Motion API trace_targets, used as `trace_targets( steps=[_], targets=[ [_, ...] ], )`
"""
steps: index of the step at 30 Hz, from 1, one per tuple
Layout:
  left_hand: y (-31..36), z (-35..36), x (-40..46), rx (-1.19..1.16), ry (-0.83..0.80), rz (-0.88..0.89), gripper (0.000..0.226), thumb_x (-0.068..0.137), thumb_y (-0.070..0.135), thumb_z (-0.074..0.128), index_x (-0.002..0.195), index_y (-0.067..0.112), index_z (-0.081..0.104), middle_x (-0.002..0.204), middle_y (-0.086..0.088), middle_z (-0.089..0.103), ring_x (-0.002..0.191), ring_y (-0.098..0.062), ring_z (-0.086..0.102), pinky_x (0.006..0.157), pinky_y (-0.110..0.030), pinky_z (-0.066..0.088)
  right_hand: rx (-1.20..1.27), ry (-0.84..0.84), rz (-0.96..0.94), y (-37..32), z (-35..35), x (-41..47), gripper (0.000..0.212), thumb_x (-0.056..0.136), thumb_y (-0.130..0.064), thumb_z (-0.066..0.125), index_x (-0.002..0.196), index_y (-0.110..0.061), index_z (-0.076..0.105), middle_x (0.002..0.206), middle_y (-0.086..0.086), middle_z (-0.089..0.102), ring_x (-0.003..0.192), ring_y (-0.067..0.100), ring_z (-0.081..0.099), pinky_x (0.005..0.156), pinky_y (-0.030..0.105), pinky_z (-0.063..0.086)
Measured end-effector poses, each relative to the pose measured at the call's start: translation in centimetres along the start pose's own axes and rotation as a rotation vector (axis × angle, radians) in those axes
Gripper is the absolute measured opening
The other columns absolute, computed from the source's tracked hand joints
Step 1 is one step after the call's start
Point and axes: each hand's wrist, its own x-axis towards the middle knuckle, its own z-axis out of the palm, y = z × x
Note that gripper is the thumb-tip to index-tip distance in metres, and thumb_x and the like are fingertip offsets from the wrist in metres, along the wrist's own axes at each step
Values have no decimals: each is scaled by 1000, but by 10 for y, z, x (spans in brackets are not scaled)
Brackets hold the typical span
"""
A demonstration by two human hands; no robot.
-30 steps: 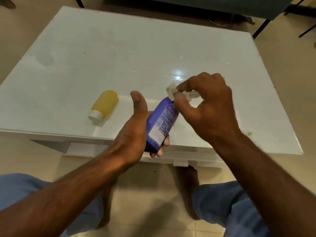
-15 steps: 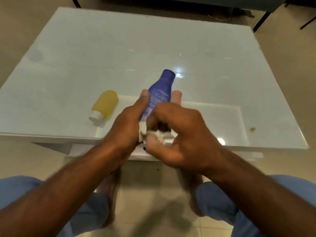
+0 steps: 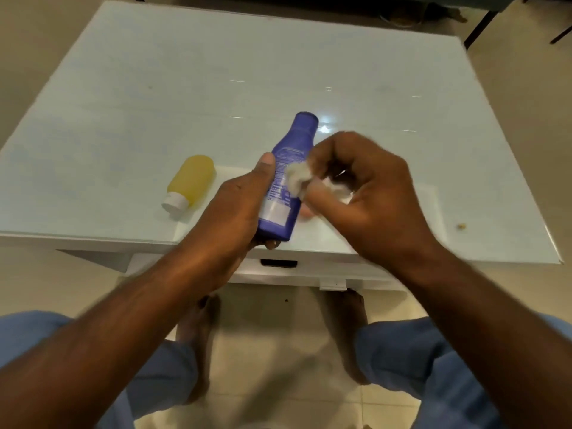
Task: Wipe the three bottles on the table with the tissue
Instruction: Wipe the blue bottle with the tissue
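Head view shows the wiping under way on one bottle: the left hand [image 3: 238, 209] grips the blue bottle [image 3: 286, 181] by its lower body, cap pointing away, held just above the near edge of the bench [image 3: 123, 88]. The right hand [image 3: 359, 193] pinches a crumpled white tissue [image 3: 297, 178] and presses it against the bottle's side, about mid-body. My judgement — this bottle is partly wiped at best, and nothing tells whether the yellow one has been done. Count: two bottles visible, the blue one in hand and a yellow bottle [image 3: 192, 181] lying on its side near the near edge, left of the hands; a third is not in sight — one tissue, two hands
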Motion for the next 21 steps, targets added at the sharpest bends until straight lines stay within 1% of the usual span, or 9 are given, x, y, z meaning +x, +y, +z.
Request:
trace_targets(
  steps=[2,4,7,9,10,13,15,17,21],
  targets=[
    [-2,3,-4,44,-30,8,41,97,57,43,93,25,67,72,2,71,62,-14,66,59,-31,53,30,123,101,7,-13,11,14,96,-21,77,97,-10,68,91,-2,69,79,7,62,71,16,48],
    [-4,3,-5,63,-23,30,42,97,58,42,91,25,68,74,1,72,65,-17,67,62,-34,53,90,121,127,7,-15,11,15,95,-21,78,95,-10,68,88,-3,69,75,7,63,68,21,50],
    [0,-1,-1,93,36,126,54,102,55,38,90,11,68,75,-12,69,66,-23,62,63,-38,50,124,-109,17,-5,3,-9,12,83,-8,84,85,-11,72,81,-1,71,71,17,67,68,34,54],
    [2,-3,2,201,53,241,57,104,51,36,91,3,64,79,-20,65,67,-28,60,61,-39,49,42,-210,-70,-8,12,-18,8,81,-10,81,84,-12,73,80,-6,71,72,14,66,73,37,54],
    [2,-3,2,239,51,284,54,104,49,35,91,5,63,79,-16,65,66,-27,61,57,-37,51,26,-181,-57,-7,12,-16,8,82,-12,81,84,-13,73,82,-6,70,74,13,66,72,35,53],
    [4,-1,-2,263,46,285,37,94,54,36,89,27,61,81,1,65,67,-15,67,53,-19,52,76,66,106,3,-4,0,12,89,-18,81,89,-15,70,86,-3,70,77,6,65,67,20,53],
    [3,2,-6,219,24,279,33,89,55,37,89,32,60,83,5,67,71,-10,70,54,-16,52,96,166,202,7,-15,9,12,94,-24,77,98,-14,71,90,-4,73,82,9,70,74,29,63],
    [2,5,-8,199,10,276,35,88,58,36,89,32,60,83,6,68,74,-10,71,54,-15,52,140,183,263,8,-19,9,13,97,-24,74,104,-14,70,95,-4,74,89,16,75,83,40,67],
    [5,4,-4,144,41,234,48,81,67,24,85,38,62,75,12,72,70,-9,73,57,-18,58,123,147,274,4,-12,6,8,99,-23,72,105,-20,67,97,-7,73,94,20,75,85,38,67]
  ],
)
